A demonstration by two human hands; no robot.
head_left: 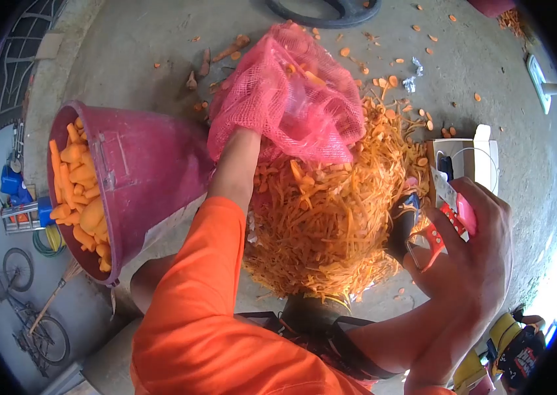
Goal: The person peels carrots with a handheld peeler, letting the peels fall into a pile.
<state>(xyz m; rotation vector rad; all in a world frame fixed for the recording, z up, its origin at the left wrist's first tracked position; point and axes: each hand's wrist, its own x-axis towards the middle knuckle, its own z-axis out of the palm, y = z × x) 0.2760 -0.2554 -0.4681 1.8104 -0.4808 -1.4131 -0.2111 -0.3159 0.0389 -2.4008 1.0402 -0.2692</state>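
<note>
A pink mesh bag lies bunched ahead of the person, at the end of the left forearm, over the far edge of a heap of orange peelings. The left hand is inside the bag, covered by its folds, so how far its fingers are open, and whether they have hold of anything, cannot be told. A few orange pieces show in the mesh around it.

The right hand is well apart from the bag, to the right of the heap, with thumb and fingers closed around the pink handle of a small tool with a pale, flat end. Just below that grip is a red band with light spots; whether it belongs to the tool or to footwear is unclear.

The heap spreads between the two arms, toward the person's knees. Left of the left forearm stands a dark pink bucket filled with peeled carrots. Just beyond the right hand is an open white box. Farther ahead of both hands, orange slices and crumpled foil are scattered on the concrete floor, near a black ring. Far to the left is a bicycle.
</note>
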